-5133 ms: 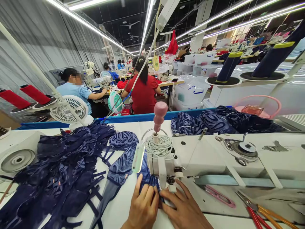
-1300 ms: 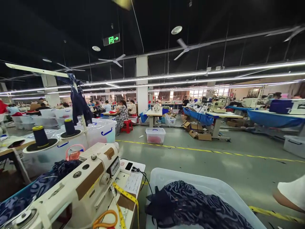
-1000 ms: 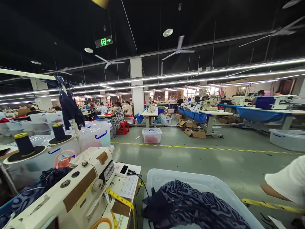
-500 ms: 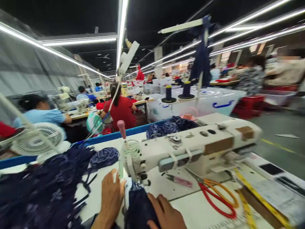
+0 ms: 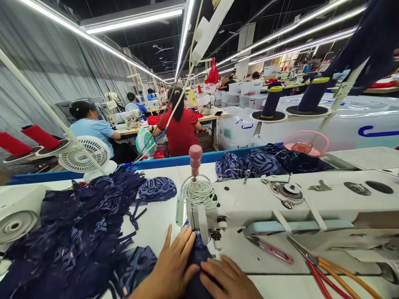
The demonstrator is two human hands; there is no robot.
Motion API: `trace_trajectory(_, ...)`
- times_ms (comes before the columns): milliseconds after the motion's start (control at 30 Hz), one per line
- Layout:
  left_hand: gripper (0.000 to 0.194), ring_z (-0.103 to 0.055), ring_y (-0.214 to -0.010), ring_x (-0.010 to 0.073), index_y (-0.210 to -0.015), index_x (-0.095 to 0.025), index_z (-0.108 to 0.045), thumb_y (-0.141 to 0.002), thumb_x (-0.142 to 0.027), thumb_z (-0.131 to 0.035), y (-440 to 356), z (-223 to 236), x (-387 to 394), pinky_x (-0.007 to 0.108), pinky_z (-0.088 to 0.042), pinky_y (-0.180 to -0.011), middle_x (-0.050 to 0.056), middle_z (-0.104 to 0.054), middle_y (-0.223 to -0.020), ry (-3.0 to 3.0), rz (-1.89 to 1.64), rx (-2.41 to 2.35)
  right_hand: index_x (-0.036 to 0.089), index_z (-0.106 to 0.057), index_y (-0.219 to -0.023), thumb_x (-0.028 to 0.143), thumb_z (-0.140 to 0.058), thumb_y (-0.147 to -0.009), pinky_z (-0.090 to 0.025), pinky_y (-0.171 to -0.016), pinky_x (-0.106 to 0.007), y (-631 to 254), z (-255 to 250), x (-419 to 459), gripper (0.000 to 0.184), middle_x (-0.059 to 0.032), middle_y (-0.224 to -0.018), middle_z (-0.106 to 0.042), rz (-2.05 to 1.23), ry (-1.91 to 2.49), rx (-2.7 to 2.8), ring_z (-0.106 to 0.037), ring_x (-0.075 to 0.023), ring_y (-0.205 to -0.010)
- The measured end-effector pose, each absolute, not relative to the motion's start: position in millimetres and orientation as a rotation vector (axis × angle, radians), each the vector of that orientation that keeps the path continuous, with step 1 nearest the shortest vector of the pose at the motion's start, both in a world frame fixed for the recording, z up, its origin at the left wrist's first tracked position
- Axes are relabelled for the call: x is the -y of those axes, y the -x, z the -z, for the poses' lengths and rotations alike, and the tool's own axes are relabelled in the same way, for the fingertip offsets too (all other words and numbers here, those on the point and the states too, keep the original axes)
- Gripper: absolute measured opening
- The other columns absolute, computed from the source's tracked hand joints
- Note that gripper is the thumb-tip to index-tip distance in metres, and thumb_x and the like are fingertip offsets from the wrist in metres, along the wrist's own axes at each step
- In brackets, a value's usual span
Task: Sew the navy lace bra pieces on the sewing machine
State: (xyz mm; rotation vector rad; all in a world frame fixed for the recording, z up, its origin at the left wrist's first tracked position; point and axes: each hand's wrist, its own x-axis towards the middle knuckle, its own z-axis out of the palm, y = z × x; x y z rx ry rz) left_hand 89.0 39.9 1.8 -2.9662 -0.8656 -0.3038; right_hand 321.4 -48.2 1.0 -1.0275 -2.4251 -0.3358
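My left hand (image 5: 173,268) lies flat with fingers spread on a navy fabric piece (image 5: 195,259) just in front of the needle of the white sewing machine (image 5: 280,203). My right hand (image 5: 229,279) presses on the same piece from the right, fingers stretched out towards the left hand. The fabric runs under the machine's presser foot (image 5: 215,236). A coil of white cord under a pink knob (image 5: 195,158) sits on the machine head above the hands.
A heap of navy patterned pieces (image 5: 75,236) covers the table's left. Pink thread snips (image 5: 271,249) and red-handled scissors (image 5: 327,270) lie right of the needle. A small white fan (image 5: 85,153) stands at the back left. Other workers (image 5: 181,124) sit at tables beyond.
My view has swung from the aisle and the bin on the right back to the sewing machine. Both hands are again on the navy piece at the needle.
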Motion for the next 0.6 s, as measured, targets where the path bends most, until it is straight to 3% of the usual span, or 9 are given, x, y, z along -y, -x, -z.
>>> trace_trajectory(133,0.050,-0.054,-0.127,0.0289,-0.146,-0.017,-0.038,-0.100,-0.036,-0.048,-89.4,-34.7,-65.0,0.069,-0.017,-0.116,0.017,-0.053,-0.143,3.142,0.192,0.871,0.026,-0.061,-0.125,0.038,-0.063,-0.091,-0.047,-0.102,-0.039,-313.8,-13.0,36.7,0.037,-0.0077,-0.127,-0.066,0.203,1.178,2.448,-0.064,-0.0230,-0.110)
trace_trajectory(267,0.044,-0.060,-0.119,0.0278,-0.139,-0.020,-0.045,-0.097,-0.030,-0.054,-92.0,-44.1,-67.7,0.067,-0.021,-0.116,0.014,-0.058,-0.137,3.181,0.193,0.837,0.028,-0.059,-0.129,0.044,-0.062,-0.091,-0.045,-0.101,-0.037,-304.4,-5.1,37.7,0.042,-0.0087,-0.127,-0.066,0.214,1.177,2.429,-0.062,-0.0228,-0.112)
trace_trajectory(433,0.066,-0.042,-0.139,0.0325,-0.150,-0.014,-0.027,-0.090,-0.013,-0.055,-96.2,-16.2,-34.4,0.058,-0.038,-0.113,0.019,-0.048,-0.148,3.081,0.365,0.969,0.029,-0.063,-0.120,0.053,-0.059,-0.092,-0.048,-0.096,-0.035,-304.2,-0.5,40.6,0.036,-0.0074,-0.118,-0.071,0.280,1.103,2.445,-0.066,-0.0210,-0.105)
trace_trajectory(600,0.064,-0.037,-0.143,0.0284,-0.154,-0.019,-0.021,-0.095,-0.014,-0.046,-90.8,-6.2,-26.5,0.055,-0.037,-0.116,0.015,-0.045,-0.151,3.114,0.428,0.982,0.022,-0.060,-0.126,0.034,-0.066,-0.087,-0.046,-0.102,-0.034,-311.8,-4.3,40.0,0.041,-0.0065,-0.126,-0.068,0.138,1.052,2.465,-0.063,-0.0214,-0.114)
